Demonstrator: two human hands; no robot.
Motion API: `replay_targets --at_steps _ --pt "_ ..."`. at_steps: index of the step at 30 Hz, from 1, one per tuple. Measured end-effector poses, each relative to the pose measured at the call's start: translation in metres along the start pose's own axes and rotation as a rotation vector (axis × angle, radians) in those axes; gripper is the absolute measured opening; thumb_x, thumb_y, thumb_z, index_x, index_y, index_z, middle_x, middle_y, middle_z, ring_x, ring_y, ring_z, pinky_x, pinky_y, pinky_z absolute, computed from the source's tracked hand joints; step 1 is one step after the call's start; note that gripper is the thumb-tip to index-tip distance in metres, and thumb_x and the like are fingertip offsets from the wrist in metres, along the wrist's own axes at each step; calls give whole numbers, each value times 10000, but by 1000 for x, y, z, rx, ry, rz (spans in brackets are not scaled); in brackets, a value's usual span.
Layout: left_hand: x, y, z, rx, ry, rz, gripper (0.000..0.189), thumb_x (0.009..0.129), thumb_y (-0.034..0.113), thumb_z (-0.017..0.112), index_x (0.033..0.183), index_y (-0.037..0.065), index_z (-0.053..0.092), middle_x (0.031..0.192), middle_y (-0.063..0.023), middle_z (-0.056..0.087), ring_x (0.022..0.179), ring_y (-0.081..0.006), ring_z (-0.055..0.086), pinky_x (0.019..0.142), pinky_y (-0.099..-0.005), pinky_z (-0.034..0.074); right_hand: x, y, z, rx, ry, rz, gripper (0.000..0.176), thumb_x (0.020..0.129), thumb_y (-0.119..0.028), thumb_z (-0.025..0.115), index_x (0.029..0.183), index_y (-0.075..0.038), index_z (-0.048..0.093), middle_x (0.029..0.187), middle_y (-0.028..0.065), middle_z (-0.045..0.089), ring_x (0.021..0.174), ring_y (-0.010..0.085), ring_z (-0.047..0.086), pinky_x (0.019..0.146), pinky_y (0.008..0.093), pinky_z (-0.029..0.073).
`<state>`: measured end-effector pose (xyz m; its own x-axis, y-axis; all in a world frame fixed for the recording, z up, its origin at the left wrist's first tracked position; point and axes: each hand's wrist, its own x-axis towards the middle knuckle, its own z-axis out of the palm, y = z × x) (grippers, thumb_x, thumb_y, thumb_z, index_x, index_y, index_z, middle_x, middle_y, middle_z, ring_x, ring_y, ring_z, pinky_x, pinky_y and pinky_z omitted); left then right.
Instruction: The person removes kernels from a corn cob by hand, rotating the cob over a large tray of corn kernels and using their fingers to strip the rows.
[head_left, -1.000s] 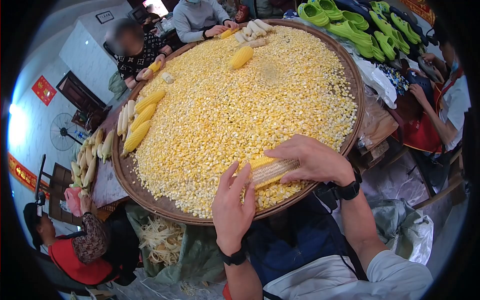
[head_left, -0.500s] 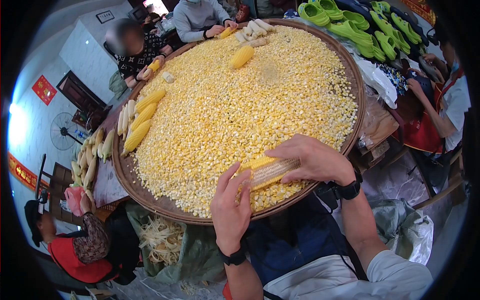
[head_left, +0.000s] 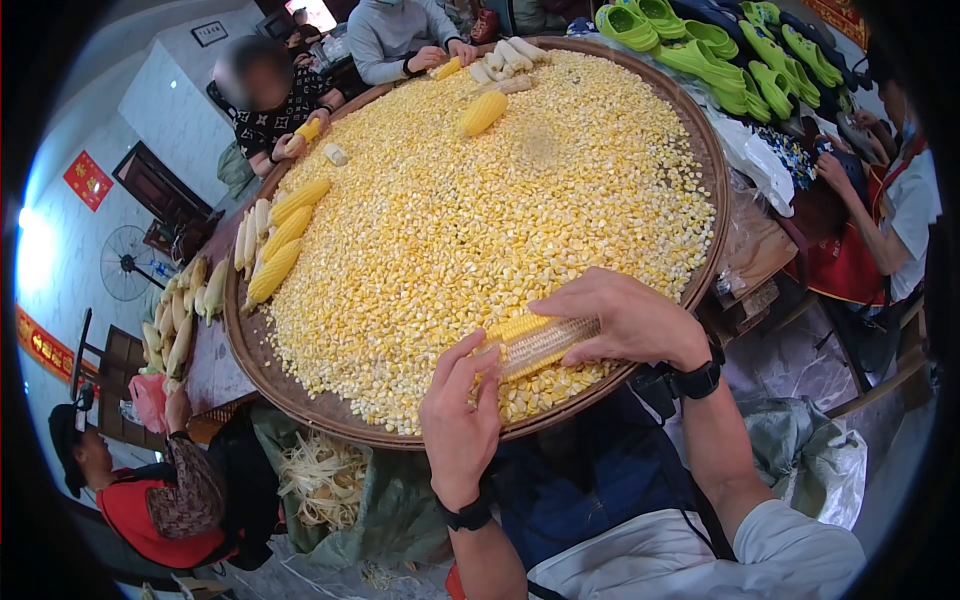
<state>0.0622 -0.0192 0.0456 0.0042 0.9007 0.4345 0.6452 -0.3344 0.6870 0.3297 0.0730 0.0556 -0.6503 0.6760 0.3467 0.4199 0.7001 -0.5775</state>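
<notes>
Between my two hands is a corn cob [head_left: 545, 342], partly stripped: a pale bare strip runs along it, with yellow kernels on either side. My left hand [head_left: 465, 400] grips its left end with thumb and fingers. Around the right end my right hand [head_left: 628, 318] is closed, fingers over the top and thumb on the near side. The cob is held just above loose corn kernels [head_left: 450, 220] spread over a large round tray [head_left: 712, 150]. Whole yellow cobs [head_left: 285, 240] lie at the tray's left, and another cob [head_left: 484, 114] rests toward the far side.
Stripped cobs [head_left: 510, 60] lie at the far rim, others [head_left: 250, 235] at the left. Unshelled corn [head_left: 178, 310] is piled on the side table. A sack of husks [head_left: 325, 480] stands below left. Green clogs [head_left: 700, 60] sit at far right. Several people work nearby.
My hands and the cob stay almost in place, with only slight finger movement. At lower left, the person beside the pink bag has lowered their arm slightly.
</notes>
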Motion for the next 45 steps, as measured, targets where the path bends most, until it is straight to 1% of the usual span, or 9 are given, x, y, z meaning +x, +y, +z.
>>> replay_targets --at_steps 2,5,11,17,23,29,35,41,45 --pt "2 6 -1 -2 -10 -40 283 1002 -7 778 1281 38 800 1440 -184 753 1282 -352 758 1042 -423 618 0 -1 0 -1 -4 9 755 814 -281 987 1490 -58 738 1346 186 781 1251 410 704 1120 477 537" --pt "4 12 3 16 26 -50 317 1000 11 790 1314 47 800 1433 -184 756 1301 -362 751 1079 -429 600 0 0 0 4 -5 24 762 822 -285 983 1506 -64 731 1359 188 777 1262 409 699 1129 476 533" --pt "-1 3 0 26 -16 19 355 989 6 802 1343 44 798 1446 -190 748 1305 -368 747 1113 -441 583 -1 1 -1 6 -11 15 763 832 -290 976 1518 -69 725 1376 185 771 1275 409 694 1138 474 528" --pt "0 2 -1 -13 -31 -45 301 986 -11 795 1284 31 796 1447 -189 748 1292 -368 751 1070 -437 603 0 1 -1 4 -16 3 765 824 -281 979 1514 -69 726 1367 182 774 1270 409 695 1134 473 529" --pt "2 3 -2 -14 -42 -45 260 992 -15 787 1249 28 779 1433 -187 747 1289 -352 744 1033 -420 605 0 -1 -1 3 -8 -2 749 823 -274 979 1500 -68 733 1348 181 778 1253 411 700 1121 480 531" --pt "3 3 -4 12 -64 -31 257 994 -5 796 1248 27 773 1428 -186 747 1293 -367 739 1046 -426 597 0 0 -1 3 -16 -10 746 824 -268 977 1500 -69 732 1344 181 778 1241 412 701 1114 482 533" --pt "4 9 0 34 -16 -30 249 1002 58 820 1246 30 779 1424 -198 748 1282 -388 742 1074 -446 584 0 1 0 7 -12 -8 750 831 -272 972 1509 -69 725 1349 180 777 1246 412 695 1121 481 528" --pt "3 8 4 51 31 -54 231 1021 106 819 1237 30 795 1416 -203 753 1259 -384 750 1068 -456 591 0 0 0 -14 -24 -16 755 839 -271 967 1523 -74 716 1355 180 774 1252 410 688 1131 478 522" --pt "3 10 3 23 15 -91 225 1007 90 831 1221 24 812 1422 -194 757 1268 -373 749 1069 -446 590 -1 2 0 -12 -10 -34 757 841 -265 963 1531 -83 713 1357 171 772 1252 409 685 1127 481 522"
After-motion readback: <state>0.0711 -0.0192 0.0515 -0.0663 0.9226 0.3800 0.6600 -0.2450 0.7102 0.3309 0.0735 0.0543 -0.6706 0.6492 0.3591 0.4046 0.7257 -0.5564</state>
